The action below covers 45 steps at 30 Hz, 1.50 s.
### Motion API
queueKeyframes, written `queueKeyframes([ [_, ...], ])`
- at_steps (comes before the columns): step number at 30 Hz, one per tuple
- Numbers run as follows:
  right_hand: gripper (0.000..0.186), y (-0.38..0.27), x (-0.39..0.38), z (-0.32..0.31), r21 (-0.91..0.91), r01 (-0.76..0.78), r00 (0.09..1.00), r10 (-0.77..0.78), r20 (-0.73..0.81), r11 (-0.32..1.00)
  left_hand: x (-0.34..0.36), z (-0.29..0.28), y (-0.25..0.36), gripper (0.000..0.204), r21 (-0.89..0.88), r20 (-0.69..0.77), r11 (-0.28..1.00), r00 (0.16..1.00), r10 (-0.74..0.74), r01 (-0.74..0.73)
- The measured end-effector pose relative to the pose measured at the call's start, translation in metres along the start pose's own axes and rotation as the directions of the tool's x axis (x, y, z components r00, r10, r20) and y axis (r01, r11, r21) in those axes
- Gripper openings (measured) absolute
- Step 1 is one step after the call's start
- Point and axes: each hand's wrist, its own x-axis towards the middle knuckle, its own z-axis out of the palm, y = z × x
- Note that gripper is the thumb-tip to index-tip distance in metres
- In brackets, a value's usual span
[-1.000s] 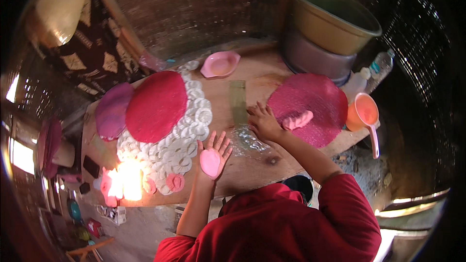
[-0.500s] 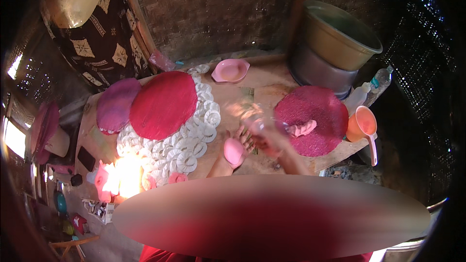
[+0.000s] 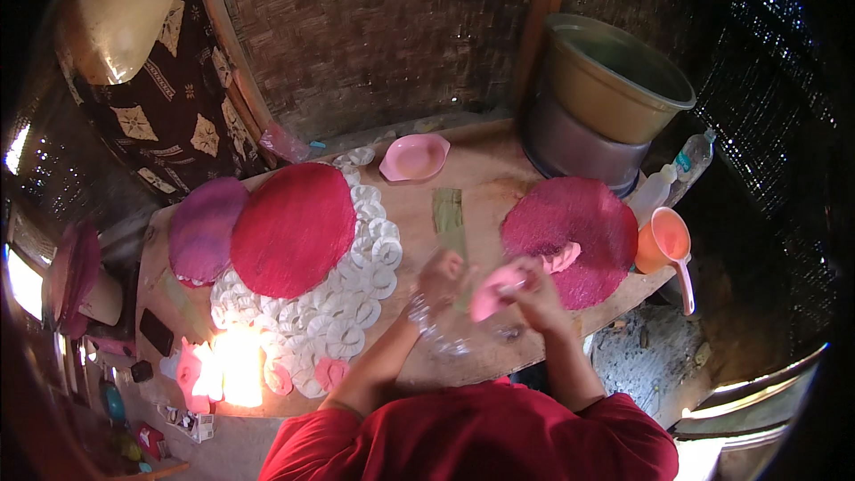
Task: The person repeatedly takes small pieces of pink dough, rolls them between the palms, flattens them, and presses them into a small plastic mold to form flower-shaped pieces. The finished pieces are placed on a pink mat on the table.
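Woven wall (image 3: 356, 27) behind, wooden tabletop (image 3: 485, 165) below — pinching flat pink piece (image 3: 488, 298) w/ R hand (image 3: 540, 298), over tabletop just left of round magenta mat (image 3: 592, 223). With L hand (image 3: 441, 275) close by, blurred — can't tell if spread or gripping.

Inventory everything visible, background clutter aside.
table: one, brown, centre
large mat: one, red, left
small mat: one, purple, left
rough mat: one, dark pink, right
dough lump: one, pink, on rough mat
discs: many, white, beside large mat
pieces: several, pink, lower left
dish: one, pink, far edge
strip: one, green, table middle
slab: one, black, left edge
plastic: count unclear, clear, near left hand
flat piece: one, pink, in right hand
basins: two, tan above grey, upper right
bottles: two, clear and whitish, right
dipper: one, orange, right
left hand: one, bare, centre, blurred
right hand: one, bare, right of centre
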Motion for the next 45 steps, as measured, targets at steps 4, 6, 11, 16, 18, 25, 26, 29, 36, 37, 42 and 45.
queueKeyframes([
  [4, 0.035, -0.039, 0.004, -0.060, 0.238, 0.308, 0.930, -0.239, -0.280, 0.921, 0.048, 0.017, 0.007, 0.035, 0.373, 0.201, 0.928, 0.978, -0.062, -0.018],
  [6, 0.031, -0.055, -0.002, -0.084, 0.211, 0.396, 0.904, -0.339, -0.260, 0.894, 0.061, 0.024, 0.005, 0.031, 0.406, 0.289, 0.914, 0.946, -0.148, 0.018],
  [11, 0.038, -0.062, -0.021, -0.106, 0.365, 0.484, 0.823, -0.273, -0.498, 0.795, 0.067, 0.023, 0.003, 0.024, 0.332, 0.283, 0.942, 0.958, -0.042, -0.057],
  [16, 0.038, -0.063, -0.010, -0.112, 0.667, 0.495, 0.848, -0.477, -0.232, 0.556, 0.058, 0.003, 0.008, 0.021, -0.262, 0.238, 0.914, 0.938, -0.250, 0.310],
  [18, 0.033, -0.064, 0.000, -0.110, 0.823, 0.415, 0.894, -0.340, -0.291, 0.388, 0.049, -0.009, 0.007, 0.026, -0.297, 0.366, 0.803, 0.838, -0.405, 0.517],
  [25, 0.025, -0.034, 0.046, -0.091, 0.765, 0.196, 0.962, -0.272, -0.028, 0.613, -0.046, -0.035, 0.019, 0.050, 0.118, 0.106, 0.974, 0.978, 0.180, -0.192],
  [26, 0.027, -0.020, 0.057, -0.086, 0.670, 0.078, 0.989, -0.144, 0.043, 0.738, -0.062, -0.033, 0.023, 0.051, 0.163, 0.211, 0.961, 0.959, 0.188, -0.224],
  [29, 0.034, 0.035, 0.077, -0.065, -0.189, -0.280, 0.958, 0.263, -0.112, 0.941, -0.098, -0.017, 0.031, 0.057, 0.240, 0.329, 0.915, 0.914, 0.236, -0.323],
  [36, 0.039, 0.035, 0.110, -0.084, -0.520, -0.320, 0.894, 0.070, -0.443, 0.792, -0.123, -0.001, 0.048, 0.057, 0.338, 0.338, 0.928, 0.940, 0.037, -0.158],
  [37, 0.037, 0.026, 0.112, -0.088, -0.543, -0.343, 0.872, 0.044, -0.488, 0.767, -0.122, -0.003, 0.050, 0.055, 0.376, 0.368, 0.910, 0.929, 0.027, -0.176],
  [42, 0.021, 0.012, 0.104, -0.080, 0.678, 0.010, 0.995, 0.060, -0.081, 0.735, -0.070, -0.021, 0.029, 0.029, 0.146, 0.195, 0.977, 0.973, 0.124, -0.154],
  [45, 0.019, 0.037, 0.078, -0.059, 0.900, -0.038, 0.997, 0.074, 0.007, 0.434, -0.039, -0.024, 0.003, 0.020, 0.225, 0.266, 0.933, 0.939, 0.218, -0.281],
])
